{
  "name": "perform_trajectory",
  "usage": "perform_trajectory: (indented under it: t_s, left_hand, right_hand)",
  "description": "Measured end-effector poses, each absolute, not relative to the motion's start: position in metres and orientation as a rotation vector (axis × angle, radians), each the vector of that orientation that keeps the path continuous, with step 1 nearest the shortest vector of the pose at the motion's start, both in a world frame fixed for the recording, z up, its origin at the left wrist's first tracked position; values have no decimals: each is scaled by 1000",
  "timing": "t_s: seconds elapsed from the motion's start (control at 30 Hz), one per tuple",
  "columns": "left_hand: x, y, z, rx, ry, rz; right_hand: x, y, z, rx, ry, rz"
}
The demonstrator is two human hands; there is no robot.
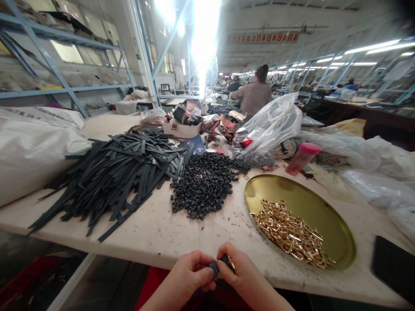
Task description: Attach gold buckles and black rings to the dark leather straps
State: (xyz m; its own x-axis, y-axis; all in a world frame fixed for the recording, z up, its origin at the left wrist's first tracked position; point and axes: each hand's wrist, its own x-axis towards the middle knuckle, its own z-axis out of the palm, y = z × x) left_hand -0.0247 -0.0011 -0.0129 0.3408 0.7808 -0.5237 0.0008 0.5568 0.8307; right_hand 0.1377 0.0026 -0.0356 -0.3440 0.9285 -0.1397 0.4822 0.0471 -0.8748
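Observation:
At the table's near edge, my left hand (pixel 193 273) pinches a small dark strap piece (pixel 214 268) between thumb and fingers. Close beside it, my right hand (pixel 239 268) is closed on a gold buckle (pixel 231 263) with dark strap material at it; whether both hands hold one and the same strap I cannot tell. Beyond the hands lies a heap of small black loops (pixel 202 190). A large pile of black strips (pixel 126 172) spreads to its left. On the right, a round gold tray (pixel 337 233) bears many gold buckles (pixel 292 233).
A black phone-like slab (pixel 394 268) lies at the right edge. Behind the tray stand a pink-lidded jar (pixel 303 159) and a clear plastic bag (pixel 272 125). A white box (pixel 181 129) sits at the back, a white sack (pixel 35 151) at left. A person (pixel 257 95) is farther off.

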Motion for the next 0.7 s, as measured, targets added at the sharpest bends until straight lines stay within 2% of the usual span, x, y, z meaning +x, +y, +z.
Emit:
perform_trajectory:
  t_s: [0.1, 0.27, 0.47, 0.7]
  left_hand:
    - [-25, -3, -13, 800, 1118, 590]
    - [-24, -5, -9, 771, 1092, 566]
    - [-26, -5, -14, 836, 1074, 571]
    - [-20, -4, -18, 917, 1022, 550]
  right_hand:
    - [137, -2, -31, -1376, -1892, 1239]
    - [139, -8, -28, -1274, -1765, 1438]
    - [139, -11, -36, -1377, -1877, 1196]
    - [140, -13, -27, -1173, -1794, 1362]
